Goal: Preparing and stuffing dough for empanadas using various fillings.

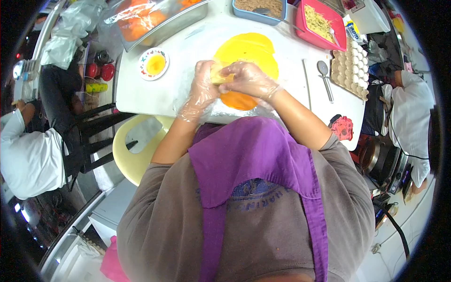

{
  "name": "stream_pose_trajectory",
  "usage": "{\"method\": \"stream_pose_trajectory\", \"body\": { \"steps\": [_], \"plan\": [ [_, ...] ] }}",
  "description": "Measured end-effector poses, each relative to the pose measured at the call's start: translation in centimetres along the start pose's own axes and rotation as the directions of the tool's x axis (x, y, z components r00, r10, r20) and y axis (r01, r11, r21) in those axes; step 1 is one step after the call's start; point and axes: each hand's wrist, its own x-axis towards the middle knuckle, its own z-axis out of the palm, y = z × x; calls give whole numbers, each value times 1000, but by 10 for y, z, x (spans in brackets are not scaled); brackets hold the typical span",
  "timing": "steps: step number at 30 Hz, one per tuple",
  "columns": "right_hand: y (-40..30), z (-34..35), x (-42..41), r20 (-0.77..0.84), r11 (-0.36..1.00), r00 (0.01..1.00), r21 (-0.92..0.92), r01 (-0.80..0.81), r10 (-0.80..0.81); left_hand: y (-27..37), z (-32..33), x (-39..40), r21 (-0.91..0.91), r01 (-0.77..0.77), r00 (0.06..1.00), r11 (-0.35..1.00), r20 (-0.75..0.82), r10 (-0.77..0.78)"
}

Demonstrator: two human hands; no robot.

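Note:
Both my hands wear clear plastic gloves and meet over the middle of a white table. My left hand grips a pale yellow piece of food, perhaps dough. My right hand touches its right side with bent fingers; whether it grips the piece too is hard to tell. Beyond and under my hands lies a flat yellow sheet, seemingly dough. A smaller orange round lies nearer to me, on clear plastic film. To the left stands a patterned bowl with yellow-orange liquid, perhaps beaten egg.
Along the back stand a metal tray with plastic-covered orange lumps, a blue container of brown filling and a pink container of yellowish shreds. At right are a thin rod, a pizza cutter, an egg carton and a red patterned cloth item.

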Motion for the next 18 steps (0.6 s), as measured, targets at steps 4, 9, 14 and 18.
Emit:
{"method": "stream_pose_trajectory", "body": {
  "steps": [4, 9, 14, 18],
  "plan": [
    [-12, 18, -5, -94, 993, 991, -62, -99, 93, -1, 11, 2, -6, -1, 1000, 1000, -15, 1],
    [-3, 25, -7, -122, 985, 980, -47, -166, 159, -2, 11, 1, -32, -11, 999, 999, 41, 13],
    [9, 29, -7, -112, 993, 987, 7, -117, 118, 2, 14, 3, -5, 51, 995, 999, 86, -51],
    [12, 28, -7, -79, 987, 984, -15, -162, 161, 7, 10, 6, 32, 121, 975, 992, 186, -124]
  ]
}}
